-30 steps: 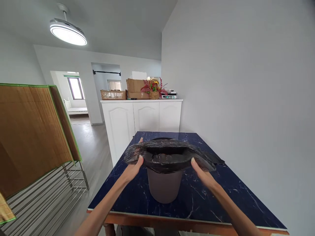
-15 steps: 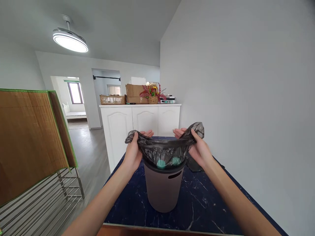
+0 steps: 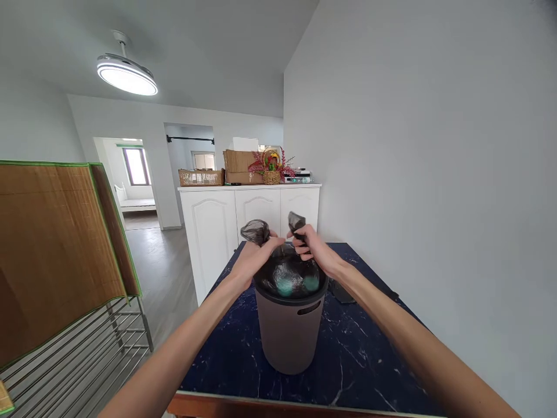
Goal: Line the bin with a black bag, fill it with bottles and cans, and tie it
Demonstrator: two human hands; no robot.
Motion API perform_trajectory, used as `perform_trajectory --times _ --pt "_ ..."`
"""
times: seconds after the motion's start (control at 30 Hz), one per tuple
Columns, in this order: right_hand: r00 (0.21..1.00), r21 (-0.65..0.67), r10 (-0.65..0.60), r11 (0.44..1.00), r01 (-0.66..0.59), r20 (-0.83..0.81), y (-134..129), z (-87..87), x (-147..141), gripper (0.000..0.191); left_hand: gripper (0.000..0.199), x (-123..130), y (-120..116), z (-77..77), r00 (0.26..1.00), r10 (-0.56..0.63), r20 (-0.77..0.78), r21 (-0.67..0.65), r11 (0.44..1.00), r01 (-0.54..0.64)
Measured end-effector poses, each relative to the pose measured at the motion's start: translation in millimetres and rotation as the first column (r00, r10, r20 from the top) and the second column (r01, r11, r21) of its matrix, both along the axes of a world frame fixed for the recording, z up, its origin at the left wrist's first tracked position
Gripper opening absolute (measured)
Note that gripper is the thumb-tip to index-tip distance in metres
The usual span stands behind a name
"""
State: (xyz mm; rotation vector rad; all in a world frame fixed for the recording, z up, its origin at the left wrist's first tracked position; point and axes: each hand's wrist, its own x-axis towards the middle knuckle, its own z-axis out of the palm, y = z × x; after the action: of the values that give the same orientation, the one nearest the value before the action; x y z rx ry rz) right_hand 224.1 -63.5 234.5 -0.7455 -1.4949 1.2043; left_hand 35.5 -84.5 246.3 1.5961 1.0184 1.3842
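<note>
A grey-brown trash can with a dark rim and a slot handle stands upright on the dark blue marbled table. Inside it sits a thin black garbage bag, with pale green shapes showing through the film. My left hand is closed around one gathered end of the bag, which puffs up above the fingers. Opposite it, my right hand grips another bunched end that sticks up over the fist. Both hands are close together above the can's mouth. What lies deeper in the can is hidden.
The table has a black item lying right of the can. Behind stands a white cabinet with cardboard boxes and a flower basket. A metal rack with a bamboo mat is at left; a wall rises at right.
My hands have come inward towards each other, drawing the garbage bag's spread opening together into two bunched ends. The trash can has stayed in place.
</note>
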Motion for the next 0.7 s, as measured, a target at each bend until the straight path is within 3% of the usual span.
perform_trajectory --times 0.1,0.23,0.37,0.5,0.6,0.7 --pt "0.988 0.087 -0.027 0.996 0.014 0.149 -3 5.4 -6 0.011 0.018 3 -1 3.5 0.984 -0.04 -0.176 0.104 0.993 0.059" --pt "0.969 0.136 -0.01 0.99 -0.024 0.247 -2 6.8 0 0.012 0.012 -2 4 1.3 0.971 -0.111 -0.214 0.187 0.971 0.152" --pt "0.97 0.129 0.036 0.989 -0.069 0.241 0 5.4 1 0.022 0.032 -10 13 -6.6 0.995 -0.077 -0.068 0.065 0.995 0.082" --pt "0.979 0.163 0.049 0.983 -0.082 0.198 -4 5.4 -1 0.032 0.039 -19 20 -12.2 0.993 -0.111 0.035 0.012 0.994 0.111" --pt "0.964 0.169 0.059 0.98 -0.105 0.26 -6 3.1 2 0.028 0.04 -24 20 -13.3 0.988 -0.151 0.038 0.025 0.988 0.151" --pt "0.954 0.203 -0.015 0.978 -0.049 0.301 -3 -1.5 0 0.018 0.04 -25 19 -13.4 0.981 -0.18 0.067 0.051 0.983 0.176"
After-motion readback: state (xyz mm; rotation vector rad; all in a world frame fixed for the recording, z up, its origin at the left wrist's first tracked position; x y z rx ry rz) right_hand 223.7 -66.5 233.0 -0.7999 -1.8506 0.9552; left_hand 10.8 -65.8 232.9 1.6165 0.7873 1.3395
